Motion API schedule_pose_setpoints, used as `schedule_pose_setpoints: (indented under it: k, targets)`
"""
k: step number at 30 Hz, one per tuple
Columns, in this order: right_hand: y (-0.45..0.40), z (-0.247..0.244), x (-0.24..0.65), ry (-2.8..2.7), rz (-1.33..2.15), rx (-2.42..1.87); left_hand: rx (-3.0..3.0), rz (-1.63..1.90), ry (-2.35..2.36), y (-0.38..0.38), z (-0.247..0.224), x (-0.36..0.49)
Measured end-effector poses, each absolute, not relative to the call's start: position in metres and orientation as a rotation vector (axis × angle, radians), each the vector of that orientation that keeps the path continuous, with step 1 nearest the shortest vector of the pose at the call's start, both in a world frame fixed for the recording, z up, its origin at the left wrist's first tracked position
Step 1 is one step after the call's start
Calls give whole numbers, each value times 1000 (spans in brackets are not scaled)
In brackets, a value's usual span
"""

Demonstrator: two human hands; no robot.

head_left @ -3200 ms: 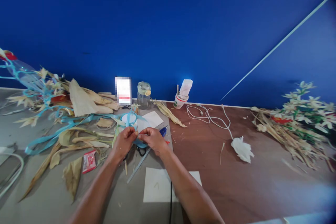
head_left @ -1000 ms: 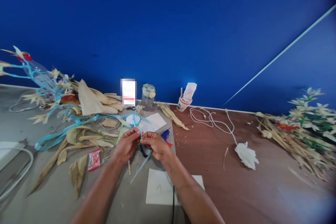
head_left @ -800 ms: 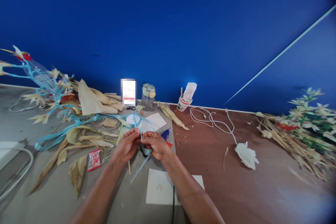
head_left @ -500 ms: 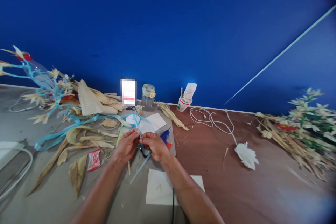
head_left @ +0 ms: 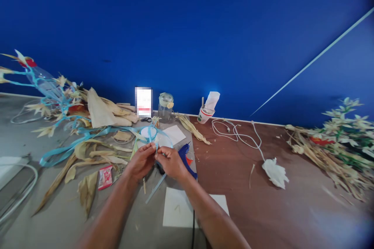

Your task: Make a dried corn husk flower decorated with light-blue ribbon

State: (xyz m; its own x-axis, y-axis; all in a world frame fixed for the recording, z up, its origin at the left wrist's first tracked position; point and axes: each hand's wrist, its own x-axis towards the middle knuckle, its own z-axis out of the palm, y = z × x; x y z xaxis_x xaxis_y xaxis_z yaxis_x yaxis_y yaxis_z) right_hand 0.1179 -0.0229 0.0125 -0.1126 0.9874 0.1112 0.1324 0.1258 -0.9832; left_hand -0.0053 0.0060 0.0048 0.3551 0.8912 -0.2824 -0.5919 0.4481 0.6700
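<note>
Both hands meet over the middle of the table, fingertips pinched together. My left hand (head_left: 143, 159) is closed on a thin stem wrapped in light blue ribbon (head_left: 150, 136), topped by a small pale dried-husk flower (head_left: 156, 121). Close against it, my right hand (head_left: 172, 161) pinches the same stem a little lower; the fingers hide most of the stem. A loop of the ribbon arches to the right above the hands. Just right of my right hand lies a blue glue gun (head_left: 184, 151) with an orange part. Below the hands a translucent glue stick (head_left: 156, 188) slants across the table.
Dried husks (head_left: 87, 155) and a red packet (head_left: 105, 177) lie left. Blue-wrapped branches (head_left: 55, 101) stand far left. Behind are a glass jar (head_left: 165, 108) and a paper cup (head_left: 205, 115). A white cable (head_left: 245, 140), crumpled tissue (head_left: 275, 173) and flower bunch (head_left: 341, 140) lie right.
The hands stay pinched on the wrapped stem with only slight finger shifts. More of the glue gun shows beside my right hand. The whole view has shifted very slightly.
</note>
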Motion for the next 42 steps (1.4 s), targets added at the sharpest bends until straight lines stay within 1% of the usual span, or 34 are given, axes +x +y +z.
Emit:
schedule_pose_setpoints:
  k: [6,9,15,34,38,42]
  targets:
    - [-24,20,115,-1078,1655,-1055,503,950,578,4,1,-9]
    - [-23,24,117,-921,1806,-1025,536,939,537,3,3,-9]
    - [-17,21,121,-841,1792,-1006,505,1044,537,6,5,-9]
    - [-16,18,124,-760,1877,-1007,425,987,554,6,2,-8]
    - [-15,18,125,-763,1857,-1008,431,974,508,5,3,-9]
    - [-16,17,123,-769,1820,-1037,429,1034,552,5,4,-8]
